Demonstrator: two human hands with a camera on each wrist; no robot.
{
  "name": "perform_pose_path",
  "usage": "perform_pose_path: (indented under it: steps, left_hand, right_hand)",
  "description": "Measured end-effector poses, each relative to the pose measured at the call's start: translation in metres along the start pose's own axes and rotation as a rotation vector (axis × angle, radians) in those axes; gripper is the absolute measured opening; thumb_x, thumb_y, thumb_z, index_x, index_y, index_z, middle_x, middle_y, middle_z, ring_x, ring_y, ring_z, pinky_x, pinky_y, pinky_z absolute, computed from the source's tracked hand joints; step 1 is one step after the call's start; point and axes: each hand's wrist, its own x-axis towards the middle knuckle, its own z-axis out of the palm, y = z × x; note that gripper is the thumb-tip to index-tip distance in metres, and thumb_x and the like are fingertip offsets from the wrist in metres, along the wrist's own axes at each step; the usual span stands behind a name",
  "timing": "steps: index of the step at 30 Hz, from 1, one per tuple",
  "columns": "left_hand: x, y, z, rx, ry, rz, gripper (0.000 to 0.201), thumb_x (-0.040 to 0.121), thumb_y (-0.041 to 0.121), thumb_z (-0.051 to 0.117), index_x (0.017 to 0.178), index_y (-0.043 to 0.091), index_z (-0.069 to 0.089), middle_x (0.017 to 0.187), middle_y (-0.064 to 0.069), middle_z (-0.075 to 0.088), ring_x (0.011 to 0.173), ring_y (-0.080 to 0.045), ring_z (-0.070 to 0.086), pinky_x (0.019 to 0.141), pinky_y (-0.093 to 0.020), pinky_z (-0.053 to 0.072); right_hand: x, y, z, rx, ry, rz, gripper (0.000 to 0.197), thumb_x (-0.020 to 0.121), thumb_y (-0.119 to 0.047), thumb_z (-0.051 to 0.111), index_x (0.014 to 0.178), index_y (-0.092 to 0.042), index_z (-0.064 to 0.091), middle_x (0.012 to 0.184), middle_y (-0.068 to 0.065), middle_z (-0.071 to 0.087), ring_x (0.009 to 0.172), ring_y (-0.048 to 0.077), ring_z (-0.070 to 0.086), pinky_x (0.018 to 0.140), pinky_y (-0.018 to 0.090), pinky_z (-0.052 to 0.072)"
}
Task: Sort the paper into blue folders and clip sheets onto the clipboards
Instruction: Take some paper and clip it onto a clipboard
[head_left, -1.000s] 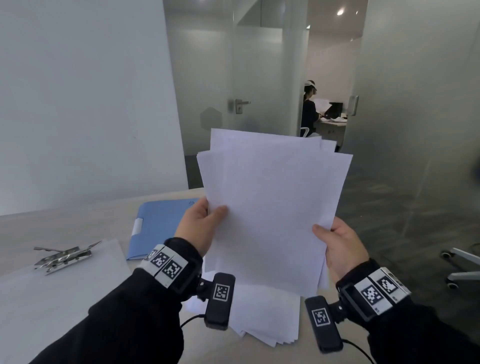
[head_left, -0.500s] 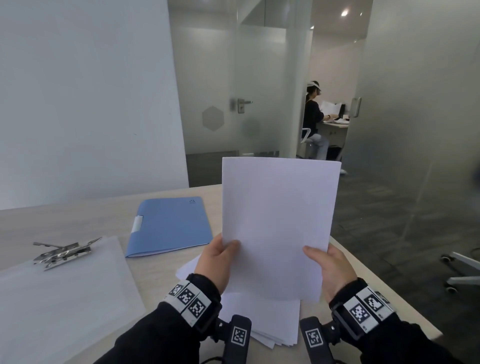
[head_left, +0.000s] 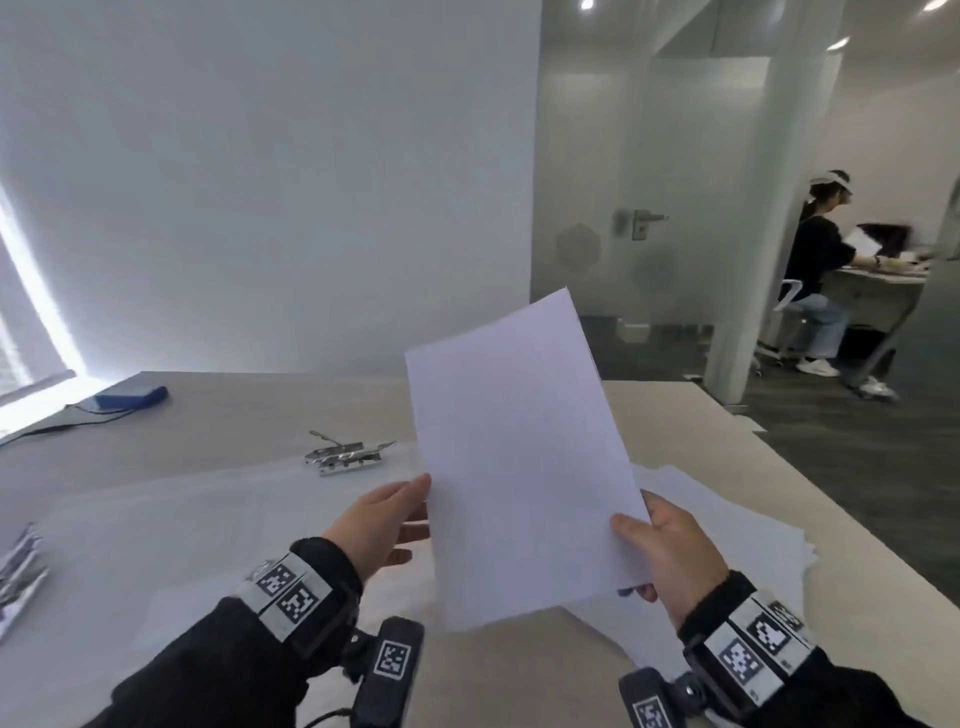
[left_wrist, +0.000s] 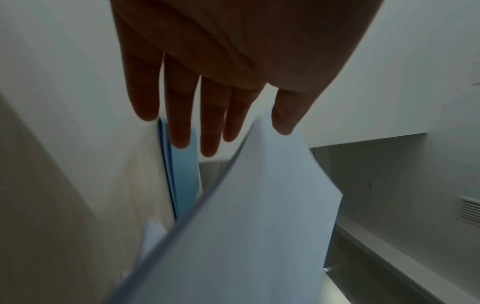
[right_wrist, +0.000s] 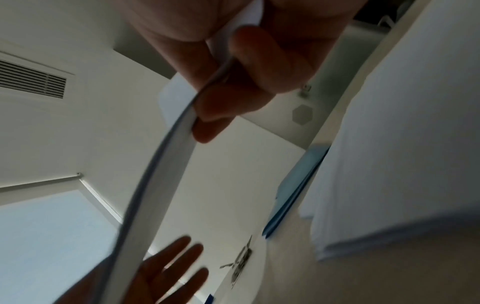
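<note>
At the far left edge of the pale wood-grain desk (head_left: 218, 421) we see a metal clip (head_left: 18, 571) only partly in view, and toward the far left corner a small dark blue box (head_left: 132, 396) with a black cable running from it. Nearer us lies a translucent frosted clipboard (head_left: 171, 519) flat on the desk, its silver metal clamp (head_left: 348, 454) at the far end.

Our left hand (head_left: 382, 525) is above that clipboard's right part, fingers straight and spread, gripping nothing; the left wrist view shows the thumb tip at the edge of the white paper sheets, but we cannot tell whether it touches.

The thin white stack of paper sheets (head_left: 519, 457) is held up off the desk, tilted with its top leaning right, between our two hands. Our right hand (head_left: 670, 551) pinches its lower right corner, thumb on the near face and fingers curled behind, as the right wrist view shows plainly.

Under and to the right of that hand, a loose pile of white paper (head_left: 727, 530) lies on the desk near its right edge. The wrist views show a light blue plastic folder (right_wrist: 298, 185) lying flat on the desk beyond the pile; the held sheets hide it in the head view.
</note>
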Motion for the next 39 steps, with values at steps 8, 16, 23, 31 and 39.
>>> perform_pose_path:
  steps: [8, 16, 23, 31, 39]
  left_hand:
    - [-0.024, -0.050, -0.161, 0.570, 0.232, -0.266, 0.060, 0.081, 0.057, 0.055, 0.129, 0.020, 0.057, 0.137, -0.003, 0.055, 0.129, -0.026, 0.047, 0.111, -0.034, 0.033]
    - [-0.056, -0.088, -0.168, 0.885, 0.207, -0.347, 0.058, 0.084, 0.053, 0.046, 0.141, 0.044, 0.035, 0.152, -0.002, 0.034, 0.134, -0.025, 0.038, 0.109, -0.036, 0.032]
    - [-0.087, -0.085, -0.227, 0.338, 0.471, -0.074, 0.036, 0.085, 0.005, 0.053, 0.083, 0.040, 0.064, 0.097, 0.007, 0.068, 0.088, -0.011, 0.061, 0.079, -0.026, 0.044]
    - [-0.079, -0.125, -0.302, 0.022, 0.676, -0.212, 0.045, 0.069, 0.018, 0.058, 0.114, 0.014, 0.058, 0.108, -0.010, 0.065, 0.100, -0.030, 0.061, 0.092, -0.039, 0.048]
    - [-0.062, -0.144, -0.313, -0.022, 0.670, -0.205, 0.039, 0.061, 0.015, 0.055, 0.098, 0.022, 0.062, 0.095, -0.010, 0.069, 0.095, -0.033, 0.065, 0.099, -0.051, 0.048]
  right_hand:
    - [0.032, -0.006, 0.105, 0.021, -0.071, 0.095, 0.014, 0.093, -0.010, 0.051, 0.095, -0.015, 0.064, 0.066, 0.011, 0.058, 0.044, 0.023, 0.043, 0.046, 0.026, 0.033]
    - [0.037, -0.012, 0.184, 0.015, -0.202, 0.104, 0.015, 0.094, -0.014, 0.050, 0.101, -0.017, 0.063, 0.058, 0.009, 0.053, 0.041, 0.021, 0.042, 0.039, 0.021, 0.030]
    - [0.025, -0.019, 0.226, -0.078, -0.344, 0.129, 0.018, 0.095, -0.010, 0.047, 0.098, -0.020, 0.061, 0.064, 0.011, 0.053, 0.046, 0.020, 0.042, 0.044, 0.024, 0.033]
    - [0.004, -0.020, 0.289, -0.075, -0.555, 0.190, 0.023, 0.095, -0.010, 0.046, 0.101, -0.024, 0.063, 0.063, 0.010, 0.058, 0.038, 0.020, 0.045, 0.040, 0.022, 0.030]
    - [-0.009, -0.014, 0.322, -0.071, -0.635, 0.172, 0.026, 0.093, -0.008, 0.048, 0.106, -0.024, 0.064, 0.077, 0.015, 0.069, 0.043, 0.025, 0.050, 0.039, 0.024, 0.035]
